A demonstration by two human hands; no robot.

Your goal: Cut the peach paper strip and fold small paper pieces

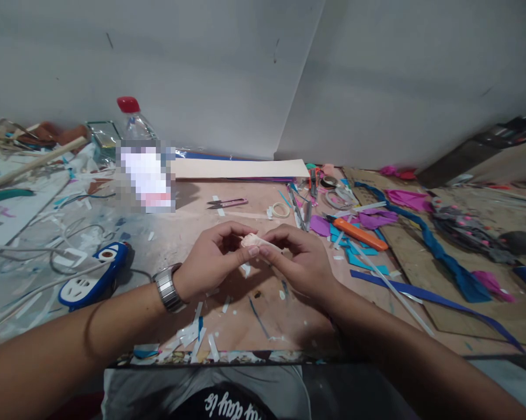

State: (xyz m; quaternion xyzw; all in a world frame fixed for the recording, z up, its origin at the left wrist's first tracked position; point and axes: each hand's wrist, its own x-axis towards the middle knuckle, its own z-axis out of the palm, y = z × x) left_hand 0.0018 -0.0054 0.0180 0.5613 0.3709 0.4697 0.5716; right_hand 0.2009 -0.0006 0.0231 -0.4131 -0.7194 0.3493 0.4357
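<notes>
Between my two hands, just above the middle of the table, is a small cream-white rolled piece [255, 240] that looks like paper or cloth; its exact kind is unclear. My left hand [217, 254], with a metal watch [169, 289] on the wrist, pinches its left end between thumb and fingers. The fingers of my right hand [300, 256] close on its right end. Both thumbs meet at the front of the piece. Beyond the hands lie thread snips [228, 203] and a roll of pale tape [280, 210].
A blue-and-white power strip [94, 277] with cables lies left. A red-capped bottle [136, 119] and a long cream sheet [241, 168] are at the back. Right are an orange utility knife [360, 233], blue strips [438, 297] and a brown board [451, 315]. Paper scraps [190, 332] lie near the front edge.
</notes>
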